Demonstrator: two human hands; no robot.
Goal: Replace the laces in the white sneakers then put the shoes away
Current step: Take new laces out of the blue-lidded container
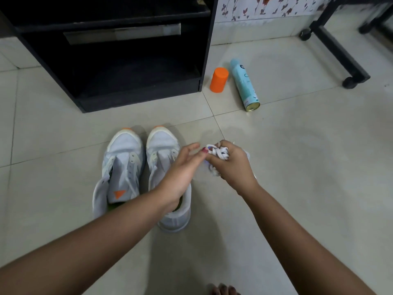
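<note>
Two white sneakers with orange toe tips stand side by side on the tiled floor, toes pointing away from me: the left sneaker [121,167] and the right sneaker [164,150]. Neither has laces in its eyelets. My right hand [230,165] grips a bundle of white laces [219,153] just right of the shoes. My left hand [180,169] hovers over the right sneaker, its thumb and fingers reaching to the bundle; whether they pinch a lace I cannot tell. The right sneaker's middle is hidden under my left hand.
A black open shelf unit [119,60] stands just beyond the shoes. To its right an orange cap [219,80] stands on the floor and a pale blue spray can [244,85] lies on its side. A black wheeled frame [338,45] is at far right.
</note>
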